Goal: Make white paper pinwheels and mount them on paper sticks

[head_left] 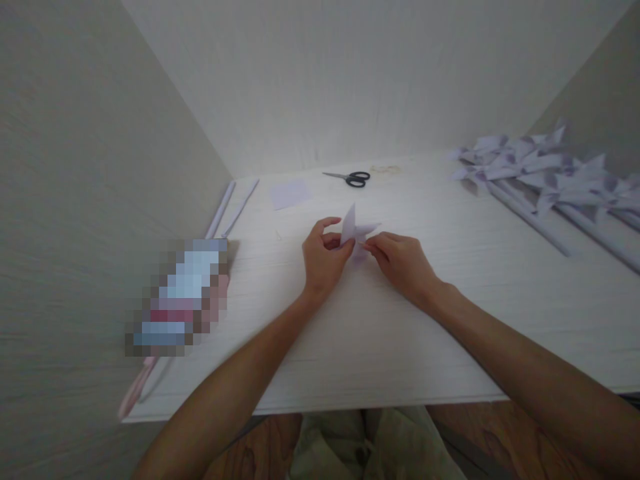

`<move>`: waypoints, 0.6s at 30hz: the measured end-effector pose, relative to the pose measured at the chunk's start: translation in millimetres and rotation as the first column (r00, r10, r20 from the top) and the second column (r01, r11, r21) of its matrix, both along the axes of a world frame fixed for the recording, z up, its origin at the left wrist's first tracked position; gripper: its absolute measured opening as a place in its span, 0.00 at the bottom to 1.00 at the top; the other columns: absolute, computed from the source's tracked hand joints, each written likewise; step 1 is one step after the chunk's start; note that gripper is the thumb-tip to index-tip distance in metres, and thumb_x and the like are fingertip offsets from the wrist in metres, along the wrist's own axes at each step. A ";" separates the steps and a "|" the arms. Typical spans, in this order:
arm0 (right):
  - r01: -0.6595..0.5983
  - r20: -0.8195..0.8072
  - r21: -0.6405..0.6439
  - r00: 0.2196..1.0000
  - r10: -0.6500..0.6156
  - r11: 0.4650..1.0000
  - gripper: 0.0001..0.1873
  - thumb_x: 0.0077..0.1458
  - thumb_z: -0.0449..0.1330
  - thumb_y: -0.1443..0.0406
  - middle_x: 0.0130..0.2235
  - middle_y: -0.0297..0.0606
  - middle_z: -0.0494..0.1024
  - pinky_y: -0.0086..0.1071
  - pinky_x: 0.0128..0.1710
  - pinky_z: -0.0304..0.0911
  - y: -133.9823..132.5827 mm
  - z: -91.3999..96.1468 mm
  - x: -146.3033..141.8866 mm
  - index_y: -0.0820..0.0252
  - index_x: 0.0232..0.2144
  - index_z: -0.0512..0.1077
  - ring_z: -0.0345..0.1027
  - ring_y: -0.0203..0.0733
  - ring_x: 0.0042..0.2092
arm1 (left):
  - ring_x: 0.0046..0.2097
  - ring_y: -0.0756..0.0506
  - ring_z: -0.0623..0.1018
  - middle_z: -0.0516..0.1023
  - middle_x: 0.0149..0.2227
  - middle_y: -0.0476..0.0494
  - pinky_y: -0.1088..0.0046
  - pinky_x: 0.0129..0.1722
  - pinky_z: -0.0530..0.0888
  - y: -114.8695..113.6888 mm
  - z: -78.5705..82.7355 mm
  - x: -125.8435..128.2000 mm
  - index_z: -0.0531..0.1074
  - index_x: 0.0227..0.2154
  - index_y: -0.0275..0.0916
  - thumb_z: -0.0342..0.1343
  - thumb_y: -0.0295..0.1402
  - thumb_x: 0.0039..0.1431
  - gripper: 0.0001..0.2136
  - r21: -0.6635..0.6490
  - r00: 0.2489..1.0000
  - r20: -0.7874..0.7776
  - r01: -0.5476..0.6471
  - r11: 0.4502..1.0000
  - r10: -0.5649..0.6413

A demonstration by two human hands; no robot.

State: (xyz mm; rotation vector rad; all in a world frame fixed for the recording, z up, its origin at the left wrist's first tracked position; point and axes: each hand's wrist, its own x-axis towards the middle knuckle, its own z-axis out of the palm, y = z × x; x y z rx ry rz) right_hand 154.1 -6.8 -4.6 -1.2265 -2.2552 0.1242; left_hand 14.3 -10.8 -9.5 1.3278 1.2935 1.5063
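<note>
A pale lilac paper pinwheel [349,225] is held up over the middle of the white table. My left hand [324,257] grips it between thumb and fingers from the left, the index finger curving above. On its right side my right hand [397,257] is closed in a pinch close to the pinwheel's centre; what lies between those fingertips is too small to make out. Beyond the hands, black-handled scissors [356,179] lie with their blades pointing left. A square of lilac paper [291,193] rests flat to the left of them.
Several paper pinwheels [520,163] on rolled paper sticks [530,217] are heaped at the right. Thin pale string [385,169] lies behind the scissors. More paper rolls [220,210] lie along the left wall, near a blurred-out object [185,293]. Walls enclose the back and sides.
</note>
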 end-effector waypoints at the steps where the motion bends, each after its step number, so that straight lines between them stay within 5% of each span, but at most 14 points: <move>1: 0.010 -0.009 0.006 1.000 -0.010 1.000 0.11 0.53 0.50 0.67 0.26 0.39 0.74 0.29 0.27 0.55 -0.5 0.1 -0.4 0.62 0.24 0.69 0.65 0.37 0.27 | 0.27 0.49 0.75 0.75 0.24 0.49 0.75 0.27 0.72 0.0 -0.2 0.1 0.64 0.37 0.38 0.56 0.27 0.40 0.17 0.003 1.000 -0.002 0.000 1.000 0.000; 12: 0.052 -0.233 -0.084 0.970 -0.070 0.995 0.14 0.52 0.52 0.62 0.16 0.32 0.69 0.26 0.22 0.53 3.3 -4.2 -1.5 0.62 0.20 0.68 0.61 0.32 0.19 | 0.27 0.49 0.76 0.75 0.25 0.48 0.76 0.27 0.72 -0.7 -1.0 -0.8 0.64 0.37 0.37 0.56 0.28 0.39 0.17 0.010 1.000 -0.014 -0.006 1.000 0.006; 18: 0.025 -0.297 -0.066 0.954 -0.044 0.997 0.08 0.49 0.55 0.65 0.21 0.34 0.73 0.26 0.24 0.56 0.0 -1.6 -4.1 0.63 0.23 0.71 0.64 0.33 0.22 | 0.27 0.50 0.75 0.75 0.25 0.49 0.77 0.27 0.72 -0.2 -2.1 0.1 0.64 0.36 0.37 0.56 0.27 0.39 0.16 0.005 0.998 -0.034 -0.044 0.999 0.044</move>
